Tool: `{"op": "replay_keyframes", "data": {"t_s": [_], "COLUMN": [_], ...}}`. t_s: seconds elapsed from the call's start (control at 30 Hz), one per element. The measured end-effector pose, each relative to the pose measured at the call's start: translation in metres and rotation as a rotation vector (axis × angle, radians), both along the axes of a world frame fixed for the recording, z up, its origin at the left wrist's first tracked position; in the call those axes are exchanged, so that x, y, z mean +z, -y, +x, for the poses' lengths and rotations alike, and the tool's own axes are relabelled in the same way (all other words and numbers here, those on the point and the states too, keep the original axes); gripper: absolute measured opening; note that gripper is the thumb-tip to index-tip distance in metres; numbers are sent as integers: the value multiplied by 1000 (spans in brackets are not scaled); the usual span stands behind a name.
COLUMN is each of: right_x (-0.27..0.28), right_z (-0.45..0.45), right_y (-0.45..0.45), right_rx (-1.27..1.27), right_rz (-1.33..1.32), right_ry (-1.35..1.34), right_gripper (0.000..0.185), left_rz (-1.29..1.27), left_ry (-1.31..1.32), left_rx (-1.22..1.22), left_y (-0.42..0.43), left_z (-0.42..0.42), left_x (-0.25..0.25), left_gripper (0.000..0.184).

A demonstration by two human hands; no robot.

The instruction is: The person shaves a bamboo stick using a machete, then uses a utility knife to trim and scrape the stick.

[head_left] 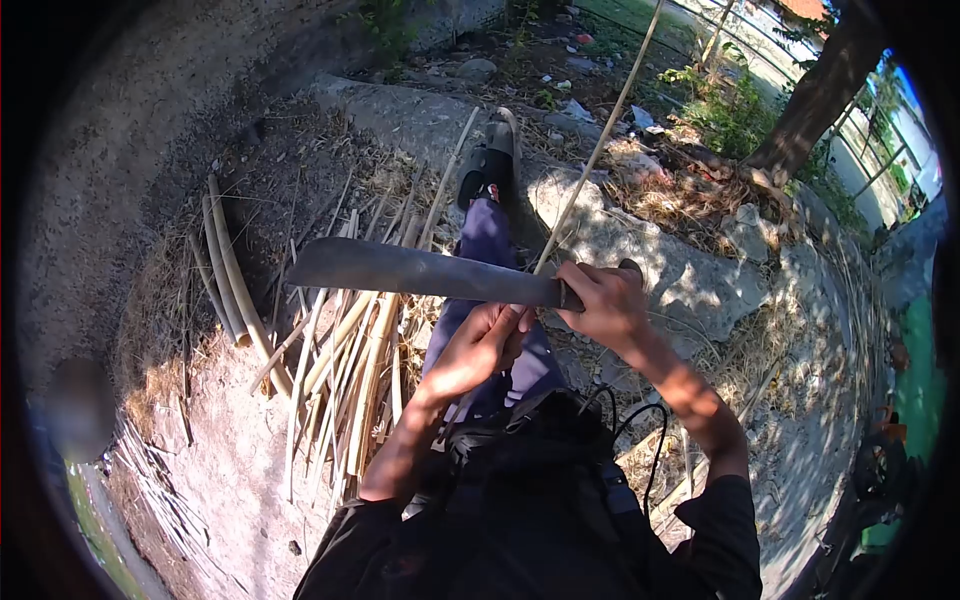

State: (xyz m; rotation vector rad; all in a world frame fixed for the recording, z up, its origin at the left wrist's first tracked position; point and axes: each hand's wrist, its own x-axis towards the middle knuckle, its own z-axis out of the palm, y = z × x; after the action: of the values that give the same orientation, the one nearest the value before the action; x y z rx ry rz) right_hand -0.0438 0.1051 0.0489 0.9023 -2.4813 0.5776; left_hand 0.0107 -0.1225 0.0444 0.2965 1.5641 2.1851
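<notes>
My right hand (608, 305) is closed around the handle of a machete, whose broad dark blade (420, 272) stretches left across my legs. Just below the blade, my left hand (478, 348) is closed, pinching the near end of a long thin bamboo strip (603, 140). That strip slants away to the upper right and passes the blade close to the handle. Where blade and strip cross, I cannot tell whether they touch. The fingertips of my left hand are partly hidden.
A pile of split bamboo strips (345, 385) lies left of my legs, with thicker curved bamboo pieces (235, 275) beyond it. My shoe (490, 165) rests by a concrete ledge (400, 115). Broken concrete (650, 260), dry grass and a tree trunk (820, 95) are to the right.
</notes>
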Motion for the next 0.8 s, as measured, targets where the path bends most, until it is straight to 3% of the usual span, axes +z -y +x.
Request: {"op": "replay_keyframes", "data": {"t_s": [0.07, 0.13, 0.33, 0.4, 0.43, 0.47, 0.53, 0.57, 0.6, 0.67, 0.73, 0.8], "right_x": [-8, -12, -6, -16, -17, -16, -2, 2, 0, -13, -23, -29], "right_z": [2, 2, -3, -1, -2, -5, -13, -17, -18, -21, -22, -24], "right_y": [5, 11, 16, 19, 18, 14, 7, 4, 2, 1, -1, -5], "right_rx": [7, 2, -23, -32, -21, -26, -62, -129, -134, -137, -53, 7], "right_rz": [-2, 17, -59, -41, -4, -5, -11, -43, -46, -37, -23, 98], "right_ry": [-28, -119, -7, -40, -67, -69, 26, 100, 93, 97, 77, -33], "right_gripper": [33, 31, 26, 29, 31, 31, 32, 35, 35, 39, 45, 48], "left_rz": [1, -124, -337, -351, -465, -464, -725, -783, -780, -1153, -1104, -1360], "left_ry": [-16, -289, -193, -330, -673, -677, -397, -748, -757, -1189, -1107, -1333], "left_rx": [20, 206, 191, 248, 396, 392, 238, 417, 415, 528, 507, 579], "left_y": [-1, -7, 5, 2, -2, 1, 6, 5, 6, 7, 2, 0], "left_z": [3, 5, 7, 3, 1, 4, 15, 21, 22, 19, 17, 21], "left_x": [-15, -19, -12, -20, -24, -26, 3, -21, -36, -51, -51, -52], "left_gripper": [34, 31, 33, 33, 30, 30, 23, 17, 17, 12, 7, 4]}}
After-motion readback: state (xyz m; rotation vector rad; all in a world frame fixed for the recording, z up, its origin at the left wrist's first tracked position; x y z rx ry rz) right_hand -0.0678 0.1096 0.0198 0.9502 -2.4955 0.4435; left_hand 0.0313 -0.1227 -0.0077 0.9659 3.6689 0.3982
